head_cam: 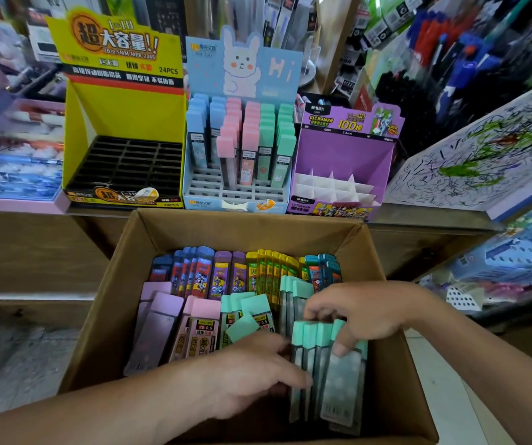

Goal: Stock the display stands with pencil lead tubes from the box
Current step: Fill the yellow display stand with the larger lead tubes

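Mint-capped lead tubes (329, 358) are standing as a bundle at the lower right of the cardboard box (107, 316), which is filling the bottom centre of the frame. The right hand (364, 316), its arm crossing the right edge, is curling its fingers over the caps and pressing its thumb on the front tube. The left hand (252, 370), at lower centre, is bending its fingers against the bundle's left side with the thumb lying across its front, so both hands are gripping the same stack.

The step in hand looks like the pick-up: the tubes are collected but not yet lifted clear of the box.

Above the box, the blue rabbit stand (203, 184) is sitting partly filled (its mint columns are on the right, and its front rows of slots are showing bare). The yellow stand (123, 107) to its left and the purple Ultraman stand (345, 155) to its right are holding no tubes.

The next move probably calls for raising the bundle to the rabbit stand, then feeding tubes upright, one at a time, into the vacant front slots on the mint side.
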{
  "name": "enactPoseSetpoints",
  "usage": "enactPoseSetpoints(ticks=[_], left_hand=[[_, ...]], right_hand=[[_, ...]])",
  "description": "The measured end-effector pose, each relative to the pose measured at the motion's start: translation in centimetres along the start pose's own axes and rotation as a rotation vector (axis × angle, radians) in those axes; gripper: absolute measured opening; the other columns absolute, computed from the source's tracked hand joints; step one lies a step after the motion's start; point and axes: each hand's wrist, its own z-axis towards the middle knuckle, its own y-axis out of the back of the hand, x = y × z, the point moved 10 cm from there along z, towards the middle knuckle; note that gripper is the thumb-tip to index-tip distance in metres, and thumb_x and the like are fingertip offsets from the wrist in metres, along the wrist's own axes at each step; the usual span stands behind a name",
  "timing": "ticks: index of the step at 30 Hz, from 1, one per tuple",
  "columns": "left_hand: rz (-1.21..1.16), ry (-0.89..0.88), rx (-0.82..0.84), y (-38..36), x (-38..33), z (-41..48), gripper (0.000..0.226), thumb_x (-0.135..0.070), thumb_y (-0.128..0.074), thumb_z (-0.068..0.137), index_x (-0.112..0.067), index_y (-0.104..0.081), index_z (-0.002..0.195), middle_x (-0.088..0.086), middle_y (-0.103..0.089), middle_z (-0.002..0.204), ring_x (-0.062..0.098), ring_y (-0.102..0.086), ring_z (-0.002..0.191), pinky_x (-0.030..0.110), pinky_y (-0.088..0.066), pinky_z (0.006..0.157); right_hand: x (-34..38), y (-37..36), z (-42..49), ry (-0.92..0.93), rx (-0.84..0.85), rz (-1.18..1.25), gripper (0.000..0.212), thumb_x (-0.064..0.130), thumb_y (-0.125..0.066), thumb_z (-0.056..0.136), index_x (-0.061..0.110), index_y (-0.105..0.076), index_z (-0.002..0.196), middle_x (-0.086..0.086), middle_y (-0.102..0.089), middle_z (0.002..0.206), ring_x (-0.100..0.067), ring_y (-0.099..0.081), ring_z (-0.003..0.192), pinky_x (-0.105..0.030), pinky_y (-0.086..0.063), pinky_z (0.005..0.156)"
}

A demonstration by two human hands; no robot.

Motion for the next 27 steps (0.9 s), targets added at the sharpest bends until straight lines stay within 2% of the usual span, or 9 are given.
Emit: enactPoseSetpoints(ticks=[3, 6, 9, 13, 16, 18, 20, 22, 27], left_hand=[[-0.038, 0.009, -0.029, 0.7, 0.1, -0.1, 0.031, 0.004, -0.069, 0.088, -0.003, -0.072, 0.118, 0.011, -0.077, 0.115, 0.028, -0.07, 0.115, 0.036, -0.052, 0.1], [-0.066, 0.006, -0.024, 0.7, 0.0, -0.3, 0.029, 0.001, -0.071, 0.088, -0.005, -0.073, 0.116, 0.009, -0.078, 0.113, 0.029, -0.069, 0.116, 0.034, -0.051, 0.095], [-0.12, -0.021, 0.002, 0.6, -0.4, -0.7, 0.027, -0.008, -0.072, 0.09, -0.011, -0.074, 0.116, 0.003, -0.078, 0.114, 0.021, -0.07, 0.115, 0.038, -0.047, 0.109], [-0.137, -0.094, -0.004, 0.8, -1.2, -1.1, 0.018, -0.027, -0.072, 0.094, -0.029, -0.079, 0.11, -0.008, -0.077, 0.117, 0.008, -0.069, 0.114, 0.038, -0.036, 0.116], [-0.184, -0.114, -0.033, 1.3, -1.6, -1.4, 0.013, -0.039, -0.073, 0.091, -0.036, -0.079, 0.102, -0.005, -0.077, 0.116, 0.014, -0.071, 0.113, 0.047, -0.038, 0.117], [-0.173, -0.108, -0.03, 1.5, -1.7, -1.5, 0.018, -0.049, -0.07, 0.09, -0.038, -0.076, 0.103, -0.003, -0.078, 0.115, 0.023, -0.07, 0.116, 0.053, -0.042, 0.114], [-0.207, -0.1, -0.015, 1.7, -1.9, -1.4, 0.036, -0.057, -0.069, 0.088, -0.034, -0.071, 0.115, 0.002, -0.077, 0.117, 0.027, -0.071, 0.114, 0.049, -0.049, 0.104], [-0.263, -0.095, 0.002, 1.8, -2.2, -1.4, 0.05, -0.062, -0.066, 0.087, -0.028, -0.067, 0.124, 0.006, -0.076, 0.119, 0.028, -0.072, 0.111, 0.045, -0.055, 0.095], [-0.299, -0.098, -0.04, 2.6, -3.1, -2.2, 0.049, -0.068, -0.061, 0.085, -0.031, -0.075, 0.114, 0.007, -0.076, 0.12, 0.027, -0.073, 0.109, 0.049, -0.055, 0.095]], right_hand=[[0.2, 0.7, -0.1, 0.013, -0.037, 0.054, 0.057, 0.016, -0.083, 0.084, 0.027, -0.056, 0.133, 0.012, -0.06, 0.125, -0.008, -0.054, 0.12, -0.027, -0.045, 0.103], [0.6, 1.1, -0.1, 0.053, -0.048, 0.158, 0.051, 0.007, -0.082, 0.082, 0.027, -0.061, 0.124, 0.005, -0.065, 0.116, -0.01, -0.061, 0.11, -0.03, -0.05, 0.099], [0.7, 1.3, -0.1, 0.092, -0.04, 0.359, 0.045, -0.006, -0.078, 0.083, 0.012, -0.064, 0.121, -0.007, -0.068, 0.111, -0.012, -0.066, 0.097, -0.031, -0.054, 0.089], [0.7, 1.6, -0.2, 0.114, -0.032, 0.496, 0.045, -0.011, -0.074, 0.085, 0.002, -0.06, 0.126, -0.012, -0.07, 0.112, -0.017, -0.069, 0.096, -0.029, -0.057, 0.085], [1.0, 1.9, -0.3, 0.143, -0.015, 0.602, 0.048, -0.012, -0.072, 0.085, 0.001, -0.058, 0.13, -0.009, -0.071, 0.114, -0.017, -0.07, 0.1, -0.029, -0.057, 0.089], [1.2, 2.1, -0.3, 0.159, -0.015, 0.666, 0.053, -0.007, -0.075, 0.081, -0.001, -0.057, 0.131, -0.015, -0.07, 0.121, -0.021, -0.069, 0.106, -0.033, -0.056, 0.094], [1.4, 2.3, -0.2, 0.167, -0.022, 0.727, 0.057, -0.001, -0.075, 0.079, -0.003, -0.056, 0.133, -0.023, -0.067, 0.126, -0.025, -0.068, 0.109, -0.037, -0.055, 0.096], [1.6, 2.6, -0.2, 0.166, -0.039, 0.77, 0.057, -0.002, -0.076, 0.081, -0.001, -0.056, 0.134, -0.021, -0.068, 0.123, -0.025, -0.068, 0.108, -0.036, -0.056, 0.094], [2.1, 4.4, -0.2, 0.139, -0.232, 0.781, 0.055, -0.006, -0.079, 0.081, 0.008, -0.06, 0.131, -0.017, -0.07, 0.121, -0.025, -0.071, 0.105, -0.036, -0.059, 0.09]])
